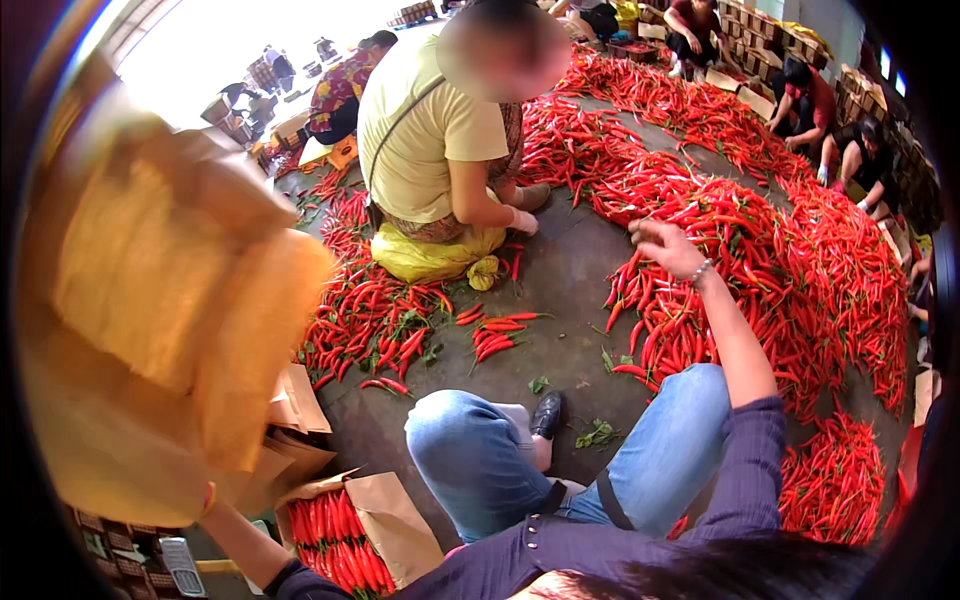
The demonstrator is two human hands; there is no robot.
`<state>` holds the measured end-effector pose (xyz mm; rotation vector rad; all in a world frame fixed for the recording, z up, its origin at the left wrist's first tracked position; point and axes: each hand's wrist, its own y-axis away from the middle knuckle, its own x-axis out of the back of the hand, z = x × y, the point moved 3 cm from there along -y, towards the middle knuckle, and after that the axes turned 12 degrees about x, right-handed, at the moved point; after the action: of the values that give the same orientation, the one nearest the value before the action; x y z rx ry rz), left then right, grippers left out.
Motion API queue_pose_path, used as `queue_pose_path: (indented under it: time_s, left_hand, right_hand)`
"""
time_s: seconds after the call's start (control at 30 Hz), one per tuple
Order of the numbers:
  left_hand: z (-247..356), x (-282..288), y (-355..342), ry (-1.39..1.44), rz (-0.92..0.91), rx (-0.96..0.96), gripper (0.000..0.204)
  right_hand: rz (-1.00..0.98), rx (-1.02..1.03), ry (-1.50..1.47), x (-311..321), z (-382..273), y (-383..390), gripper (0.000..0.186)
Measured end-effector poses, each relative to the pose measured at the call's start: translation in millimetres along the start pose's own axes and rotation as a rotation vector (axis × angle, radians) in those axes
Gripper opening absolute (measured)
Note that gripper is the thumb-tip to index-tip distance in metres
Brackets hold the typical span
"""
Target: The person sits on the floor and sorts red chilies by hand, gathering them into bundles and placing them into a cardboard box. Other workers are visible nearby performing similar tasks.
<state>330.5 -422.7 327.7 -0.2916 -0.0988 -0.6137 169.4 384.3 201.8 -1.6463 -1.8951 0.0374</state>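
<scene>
My left forearm (245,545) runs to the lower edge of large brown paper sheets (150,270). They are raised close in front of me at the left and smeared by motion. My left hand is hidden at these sheets and appears closed on them; its fingers do not show. My right hand (665,248), with a bracelet at the wrist, is held over the edge of a big heap of red chili peppers (740,250). Its fingers are apart and hold nothing. Beside my left knee stands a paper-lined box (395,520) packed with chili peppers (335,540) in rows.
A person in a yellow shirt (425,140) sits low on a yellow bag (430,258) ahead of me. Loose peppers (495,335) and leaves (598,433) lie on the dark floor (560,290). Several other people sit around the heap. Stacked crates (760,40) line the back right.
</scene>
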Motion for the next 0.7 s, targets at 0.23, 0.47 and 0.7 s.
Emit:
queue_pose_path:
  time_s: [0.23, 0.47, 0.7]
  left_hand:
    - [67.2, -107.7, 90.1, -0.041, -0.437, -0.218, 0.033]
    - [140.4, -249.0, 219.1, -0.011, -1.075, -0.667, 0.039]
    - [110.4, -384.0, 351.1, -0.016, -1.743, -1.088, 0.045]
  right_hand:
    - [0.235, 0.353, -0.111, 6.1, -230.5, 11.5, 0.029]
    - [0.395, -0.022, 0.065, 31.6, -194.1, 77.7, 0.057]
    - [0.856, -0.136, 0.131, 126.3, -148.0, 204.1, 0.065]
